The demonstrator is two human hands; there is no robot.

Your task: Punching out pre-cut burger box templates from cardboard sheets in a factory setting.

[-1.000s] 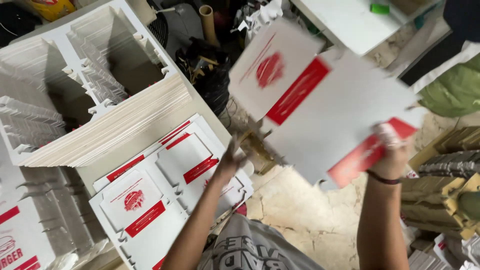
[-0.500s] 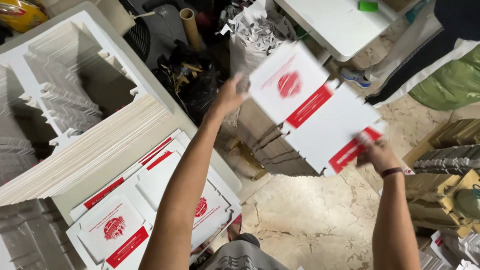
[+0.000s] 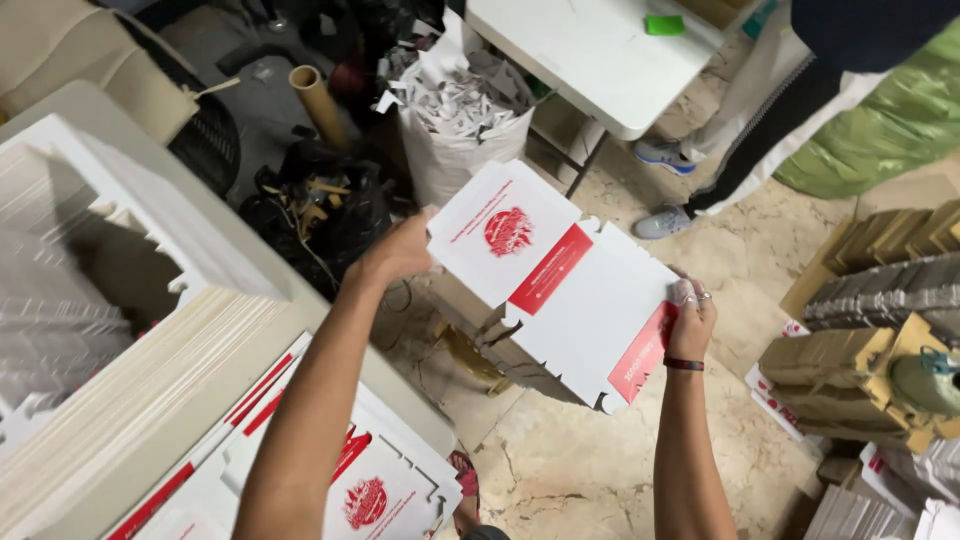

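The flat white-and-red box blank (image 3: pixel 560 285) was held in the air above the tiled floor (image 3: pixel 560 460), the left hand (image 3: pixel 400 250) clamped on its upper-left edge and the right hand (image 3: pixel 690 320) clamped on its lower-right red flap. Its long axis ran diagonally from upper left to lower right, printed face upward. With only its edges pinched, the thin card could have sagged, creased, or slipped toward the floor.
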